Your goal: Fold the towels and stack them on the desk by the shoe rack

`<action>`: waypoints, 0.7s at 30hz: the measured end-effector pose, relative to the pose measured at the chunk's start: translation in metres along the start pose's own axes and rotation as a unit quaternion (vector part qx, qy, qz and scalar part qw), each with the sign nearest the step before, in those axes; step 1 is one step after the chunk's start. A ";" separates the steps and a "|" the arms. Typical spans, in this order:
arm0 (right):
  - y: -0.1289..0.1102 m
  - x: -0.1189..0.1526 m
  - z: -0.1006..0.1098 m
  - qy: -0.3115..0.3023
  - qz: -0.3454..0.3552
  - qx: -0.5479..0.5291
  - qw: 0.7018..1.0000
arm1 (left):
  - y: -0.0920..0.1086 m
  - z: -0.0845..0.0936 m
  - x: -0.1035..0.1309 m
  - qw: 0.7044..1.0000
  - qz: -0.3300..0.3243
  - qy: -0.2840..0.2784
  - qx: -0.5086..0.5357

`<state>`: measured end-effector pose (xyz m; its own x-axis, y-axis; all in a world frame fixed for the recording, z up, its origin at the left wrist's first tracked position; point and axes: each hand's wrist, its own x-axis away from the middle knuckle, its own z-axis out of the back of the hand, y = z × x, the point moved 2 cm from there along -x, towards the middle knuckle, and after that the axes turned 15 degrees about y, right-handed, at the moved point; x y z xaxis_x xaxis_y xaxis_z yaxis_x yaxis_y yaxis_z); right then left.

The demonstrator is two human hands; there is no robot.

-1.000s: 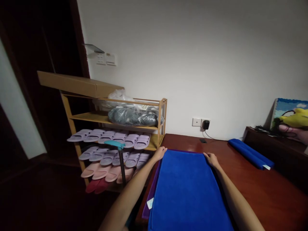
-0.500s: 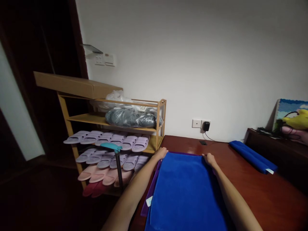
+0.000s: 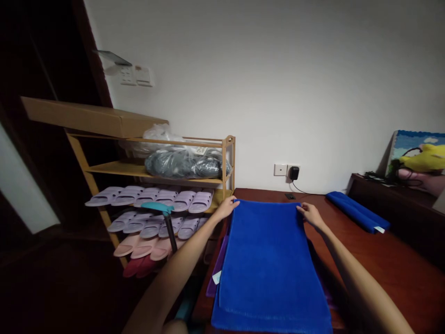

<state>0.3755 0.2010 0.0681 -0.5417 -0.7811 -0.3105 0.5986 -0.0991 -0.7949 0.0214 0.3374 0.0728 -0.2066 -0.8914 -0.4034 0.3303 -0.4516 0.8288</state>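
Both hands gripping a blue towel
Left fingers (image 3: 235,202) and right fingers (image 3: 301,208) pinch the far corners of the blue towel (image 3: 267,260), apparently folded, over purple cloth (image 3: 216,273).

Your bare left hand (image 3: 227,208) and bare right hand (image 3: 311,215) have slim fingers; behind each hand, your slender left forearm (image 3: 189,253) and right forearm (image 3: 356,271) are bare, widening away from the wrist.
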 end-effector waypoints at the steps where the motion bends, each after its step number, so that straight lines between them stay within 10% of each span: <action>1: -0.008 0.003 0.009 0.009 0.007 -0.022 1.000 | 0.009 0.005 0.001 1.000 -0.006 0.006 0.021; 13: -0.082 0.028 0.090 0.075 0.080 -0.155 0.982 | 0.124 0.068 0.029 0.983 -0.087 0.041 0.155; 21: -0.036 -0.012 0.031 0.079 0.047 -0.048 0.995 | 0.084 0.024 0.002 0.994 -0.045 0.084 0.048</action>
<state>0.3786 0.1951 0.1165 -0.5764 -0.6763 -0.4587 0.5966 0.0354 -0.8018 0.0265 0.2991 0.1508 -0.0710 -0.8448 -0.5303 0.2256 -0.5315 0.8165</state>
